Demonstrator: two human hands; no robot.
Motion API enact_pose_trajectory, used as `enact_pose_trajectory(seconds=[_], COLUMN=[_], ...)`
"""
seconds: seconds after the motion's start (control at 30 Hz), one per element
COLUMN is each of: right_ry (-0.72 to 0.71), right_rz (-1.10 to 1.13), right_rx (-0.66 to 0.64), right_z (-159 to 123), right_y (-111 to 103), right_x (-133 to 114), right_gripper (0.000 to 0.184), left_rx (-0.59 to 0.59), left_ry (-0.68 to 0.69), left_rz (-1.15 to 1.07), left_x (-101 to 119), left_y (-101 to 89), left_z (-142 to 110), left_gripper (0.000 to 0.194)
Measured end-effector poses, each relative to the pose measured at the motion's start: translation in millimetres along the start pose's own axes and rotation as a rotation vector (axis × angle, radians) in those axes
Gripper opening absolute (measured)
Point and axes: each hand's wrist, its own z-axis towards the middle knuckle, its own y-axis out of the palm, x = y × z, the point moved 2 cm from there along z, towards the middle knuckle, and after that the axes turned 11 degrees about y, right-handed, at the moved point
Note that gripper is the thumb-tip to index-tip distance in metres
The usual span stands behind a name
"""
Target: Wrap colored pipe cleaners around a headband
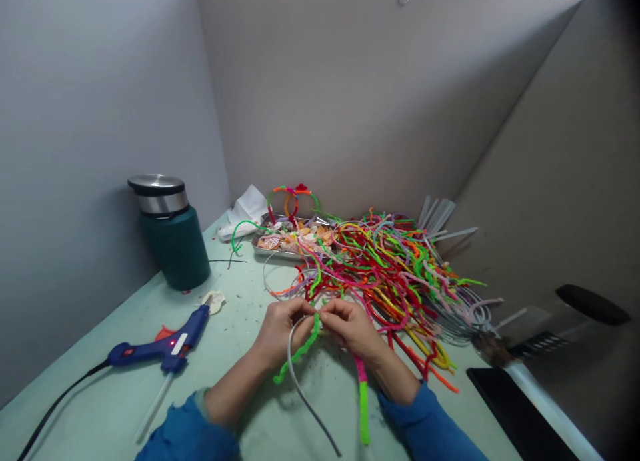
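Note:
Both hands meet above the near middle of the table, fingertips almost touching. My left hand (pixel 285 331) is closed in a pinch at the upper end of a bright green pipe cleaner (pixel 306 346), whose free end curls down to the left. My right hand (pixel 353 328) pinches the same spot from the other side. A thin grey band (pixel 296 374) arcs from between the fingers down toward the front edge. Below my right palm hangs a strip wrapped in pink and green (pixel 363 408); whether it joins the grey band is hidden by the hand.
A large tangle of coloured pipe cleaners (pixel 390 268) lies beyond my hands, beside a metal tray (pixel 280 253) of small pieces. At left are a blue glue gun (pixel 185 338) with its light on and a green bottle (pixel 175 248). A black flat object (pixel 515 408) lies right.

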Motion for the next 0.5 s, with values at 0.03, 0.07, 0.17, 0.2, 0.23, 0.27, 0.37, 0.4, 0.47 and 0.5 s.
enact_pose_trajectory(seconds=[0.03,0.07,0.17,0.2,0.23,0.27,0.37,0.4,0.47,0.5], right_ry=[-0.008,-0.016,-0.032,-0.036,-0.038,-0.042,-0.130,-0.187,-0.305,-0.352], right_rz=[-0.013,-0.024,-0.046,-0.056,-0.069,-0.090,-0.225,-0.284,-0.380,-0.409], right_rx=[0.025,0.048,0.086,0.094,0.104,0.115,0.181,0.212,0.268,0.286], right_z=[0,-1,-1,-1,0,0,0,-1,-3,-4], right_y=[1,3,7,8,9,9,8,8,8,8], right_x=[-1,-1,-1,0,1,2,4,3,0,-2], right_gripper=[0.021,0.021,0.022,0.021,0.021,0.020,0.016,0.014,0.011,0.013], left_rx=[0.008,0.016,0.052,0.068,0.083,0.093,0.097,0.093,0.081,0.077], left_ry=[-0.040,-0.081,-0.181,-0.204,-0.225,-0.246,-0.327,-0.351,-0.382,-0.385], left_rz=[-0.027,-0.063,-0.167,-0.192,-0.214,-0.239,-0.326,-0.340,-0.342,-0.331], left_x=[-2,-4,-12,-14,-16,-18,-22,-23,-25,-26], left_y=[1.0,2.1,5.5,6.4,7.1,7.7,8.5,8.3,7.4,7.0], left_z=[-1,-1,-3,-4,-3,-3,-1,0,1,1], left_gripper=[0.016,0.016,0.018,0.018,0.019,0.021,0.025,0.027,0.028,0.028])
